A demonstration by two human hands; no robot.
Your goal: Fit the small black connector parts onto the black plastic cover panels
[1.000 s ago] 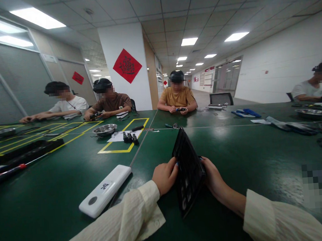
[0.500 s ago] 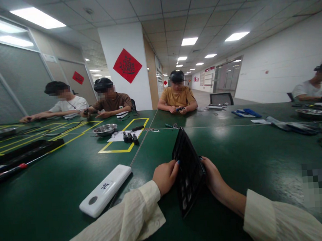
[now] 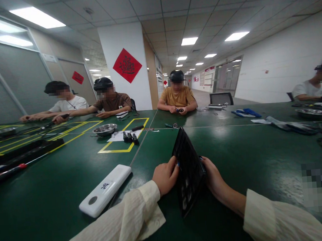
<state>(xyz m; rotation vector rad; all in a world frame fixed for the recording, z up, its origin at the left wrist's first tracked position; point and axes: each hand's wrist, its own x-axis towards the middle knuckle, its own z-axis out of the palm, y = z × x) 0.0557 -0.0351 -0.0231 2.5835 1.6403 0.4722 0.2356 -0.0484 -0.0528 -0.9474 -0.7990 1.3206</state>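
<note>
A thin black flat panel (image 3: 187,172) stands steeply tilted in front of me, its lower corner near the green tabletop. Faint lighter patches in rows show on its dark face, too dim to make out. My left hand (image 3: 167,176) grips its left edge, thumb on the near face and the other fingertips partly hidden. On the opposite edge, my right hand (image 3: 213,174) is closed, with most of its fingers out of sight behind the panel. To the left of my left hand lies a white oblong device (image 3: 105,191) marked 26.
A metal bowl (image 3: 105,130) and several short black parts (image 3: 130,137) lie ahead by yellow tape. At left are a black tray (image 3: 27,153) and a red-handled tool (image 3: 7,174). A blue item (image 3: 245,113) and cloths lie right. Several co-workers sit around the green table (image 3: 235,144).
My hands and the black panel stay almost still. Across the table, the co-worker in brown has stretched an arm out to the left, holding a dark object.
</note>
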